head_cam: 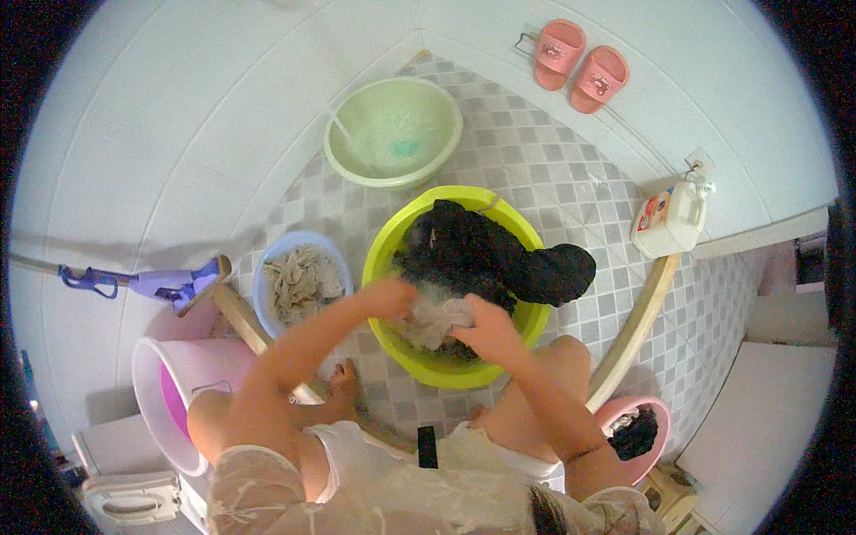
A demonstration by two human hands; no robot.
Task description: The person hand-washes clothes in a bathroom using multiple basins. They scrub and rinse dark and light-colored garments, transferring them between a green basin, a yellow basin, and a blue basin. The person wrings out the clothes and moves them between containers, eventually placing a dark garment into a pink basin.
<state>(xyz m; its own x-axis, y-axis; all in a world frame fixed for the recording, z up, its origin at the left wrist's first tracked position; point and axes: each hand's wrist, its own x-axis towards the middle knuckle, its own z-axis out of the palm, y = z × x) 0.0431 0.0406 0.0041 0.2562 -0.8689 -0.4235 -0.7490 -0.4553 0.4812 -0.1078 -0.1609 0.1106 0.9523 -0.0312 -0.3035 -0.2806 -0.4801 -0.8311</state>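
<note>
A yellow-green plastic basin (461,378) stands on the floor in front of me. Both hands are over it, with a wet, pale grey cloth (431,321) stretched between them. My left hand (391,299), slightly blurred, grips one side of the cloth near the basin's left rim. The other side is held by my right hand (491,334), thumb towards the cloth. Black clothing (461,241) fills the far part of the basin, and one dark bulge of it hangs over the right rim. What lies beneath the cloth is mostly hidden.
A light green basin (394,177) with water stands beyond. To the left are a blue basin (259,287) holding beige cloth, a purple mop (167,284) and a tipped pink bucket (150,354). A white jug (672,217) and a pink basin (659,455) of clothes are right. Pink slippers (560,57) hang on the wall.
</note>
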